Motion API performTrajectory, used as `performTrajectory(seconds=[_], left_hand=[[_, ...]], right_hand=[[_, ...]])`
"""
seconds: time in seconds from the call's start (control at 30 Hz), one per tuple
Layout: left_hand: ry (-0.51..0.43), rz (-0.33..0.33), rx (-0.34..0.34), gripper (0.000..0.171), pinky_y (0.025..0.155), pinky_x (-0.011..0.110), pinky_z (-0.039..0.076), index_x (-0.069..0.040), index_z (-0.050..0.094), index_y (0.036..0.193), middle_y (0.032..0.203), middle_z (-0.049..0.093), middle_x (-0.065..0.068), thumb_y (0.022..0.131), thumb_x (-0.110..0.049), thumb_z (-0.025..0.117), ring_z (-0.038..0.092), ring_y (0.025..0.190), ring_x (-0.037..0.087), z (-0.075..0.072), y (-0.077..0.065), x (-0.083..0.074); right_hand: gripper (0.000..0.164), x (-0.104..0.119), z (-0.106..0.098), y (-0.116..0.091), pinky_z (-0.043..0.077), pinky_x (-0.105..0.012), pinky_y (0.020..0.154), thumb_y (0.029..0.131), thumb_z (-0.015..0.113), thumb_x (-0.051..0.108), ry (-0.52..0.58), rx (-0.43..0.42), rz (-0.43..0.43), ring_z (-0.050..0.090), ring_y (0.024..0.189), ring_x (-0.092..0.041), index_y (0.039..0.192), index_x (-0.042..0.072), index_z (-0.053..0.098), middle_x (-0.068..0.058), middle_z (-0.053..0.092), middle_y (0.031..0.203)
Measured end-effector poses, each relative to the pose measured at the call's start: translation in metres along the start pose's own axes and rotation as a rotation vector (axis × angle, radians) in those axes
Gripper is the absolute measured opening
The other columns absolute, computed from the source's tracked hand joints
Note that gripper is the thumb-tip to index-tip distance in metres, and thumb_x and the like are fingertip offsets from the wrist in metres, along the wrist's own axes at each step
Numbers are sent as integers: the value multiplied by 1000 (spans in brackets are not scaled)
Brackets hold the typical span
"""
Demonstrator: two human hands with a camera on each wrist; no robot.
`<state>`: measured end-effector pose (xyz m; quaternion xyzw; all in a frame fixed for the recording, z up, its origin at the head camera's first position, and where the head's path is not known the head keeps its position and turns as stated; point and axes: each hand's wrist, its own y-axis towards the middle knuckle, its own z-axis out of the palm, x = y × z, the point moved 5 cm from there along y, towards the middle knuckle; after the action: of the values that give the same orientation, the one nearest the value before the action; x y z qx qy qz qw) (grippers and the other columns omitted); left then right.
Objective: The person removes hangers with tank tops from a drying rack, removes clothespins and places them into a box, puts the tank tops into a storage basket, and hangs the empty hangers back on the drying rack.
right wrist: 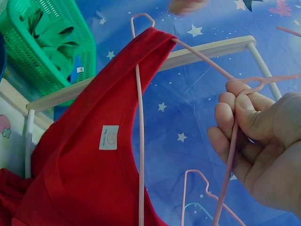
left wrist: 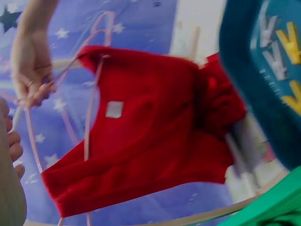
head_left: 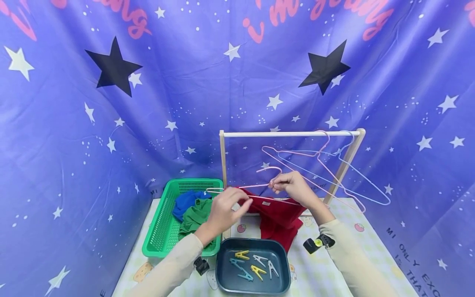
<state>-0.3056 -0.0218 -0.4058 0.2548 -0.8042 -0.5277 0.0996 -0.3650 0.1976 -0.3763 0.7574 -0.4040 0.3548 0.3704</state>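
My right hand (head_left: 295,187) pinches a pink clothes hanger (right wrist: 140,141) at the twisted neck below its hook. A red sleeveless top (left wrist: 136,117) hangs from the hanger; one strap lies over the hanger's far arm in the right wrist view, and a white label (right wrist: 109,137) shows inside the neckline. The top's lower part is bunched near the table. My left hand (head_left: 224,208) is raised by the left side of the top, fingers loosely bent. The right wrist view has that left hand (right wrist: 187,5) at the top edge, blurred, apart from the strap and holding nothing visible.
A wooden rack (head_left: 289,134) stands behind, with a pink hanger (head_left: 293,152) and a blue hanger (head_left: 371,183) on its rail. To the left, a green basket (head_left: 157,235) holds blue and green clothes. A dark tray (head_left: 219,264) with several clothespins sits in front.
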Motion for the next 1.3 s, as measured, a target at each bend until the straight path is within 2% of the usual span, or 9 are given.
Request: performTrajectory(seconds=[0.07,0.17,0.23,0.43,0.53,0.73,0.97,1.13,1.3], left_hand=[[9,-52,-45,12,76,27,59,-12,75,92,93,74,0,84,-17,81,69,88,14,-8,8,6],[-17,-165,-15,19,78,31,60,-10,76,103,104,74,3,86,-18,81,70,98,18,-15,14,17],[-59,-278,68,25,80,35,61,-11,75,112,114,73,4,90,-22,78,70,106,20,-16,15,25],[-286,-713,396,38,102,48,54,-21,69,133,139,66,2,98,-37,67,60,131,25,-10,1,55],[-401,-818,493,36,104,47,52,-19,70,132,137,67,5,99,-34,67,61,129,25,-8,-7,68],[-493,-850,590,28,93,45,58,-8,74,123,122,74,13,99,-21,68,70,111,26,-8,-13,83],[-564,-903,628,25,88,37,60,-4,77,116,110,78,14,95,-18,72,74,100,23,-8,-14,90],[-575,-878,648,22,85,40,61,-2,78,110,105,78,15,93,-15,75,75,94,20,-5,-13,90],[-564,-843,663,19,80,46,58,-2,80,106,102,79,15,91,-14,77,71,88,13,-4,-12,88]], right_hand=[[13,3,0,1,62,-29,71,93,61,-12,27,9,-11,70,74,-10,96,-16,73,-34,70,94],[14,5,0,3,61,-25,70,94,60,-13,68,21,-7,70,75,-6,98,-18,72,-39,68,97],[14,4,0,3,61,-23,70,94,59,-13,88,26,7,70,75,-4,99,-19,71,-41,67,99],[15,-4,0,3,61,-23,71,94,58,-13,117,31,60,70,75,-5,101,-20,70,-41,68,101],[16,-11,1,2,61,-25,71,95,57,-14,142,41,91,71,75,-5,103,-21,69,-33,72,99],[15,-20,5,2,61,-24,70,93,60,-14,185,53,116,72,75,-9,102,-22,69,-5,76,88],[16,-24,8,3,61,-23,69,92,59,-15,205,49,123,72,74,-8,103,-24,67,-16,76,91],[18,-26,10,4,61,-24,71,93,58,-14,198,62,134,71,75,-6,105,-24,66,-24,75,95],[18,-25,9,5,61,-24,71,95,59,-11,185,60,136,71,75,-7,106,-22,68,-10,76,91]])
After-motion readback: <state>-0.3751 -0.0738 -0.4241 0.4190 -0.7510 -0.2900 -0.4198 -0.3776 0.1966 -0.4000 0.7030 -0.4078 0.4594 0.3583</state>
